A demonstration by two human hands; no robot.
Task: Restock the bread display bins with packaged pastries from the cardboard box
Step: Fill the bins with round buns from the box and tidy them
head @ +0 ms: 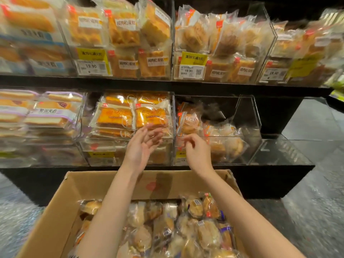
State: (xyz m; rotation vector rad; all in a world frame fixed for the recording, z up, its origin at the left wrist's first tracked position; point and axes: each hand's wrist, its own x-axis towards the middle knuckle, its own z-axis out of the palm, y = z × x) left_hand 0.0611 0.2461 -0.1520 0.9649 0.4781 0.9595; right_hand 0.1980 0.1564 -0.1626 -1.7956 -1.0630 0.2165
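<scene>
Cardboard box open, heaped with clear-wrapped golden-brown pastries.

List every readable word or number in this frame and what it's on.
"19.90": left price tag
"19.90": middle price tag
"19.90": right price tag, blurred
"满39元减5元": yellow sign
"咸肉松蛋糕": pastry pack label
Lower-shelf tags, box packs: unreadable.

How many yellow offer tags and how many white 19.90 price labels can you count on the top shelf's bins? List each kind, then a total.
Yellow offer tags: 3
White 19.90 price labels: 3
Total: 6
</scene>
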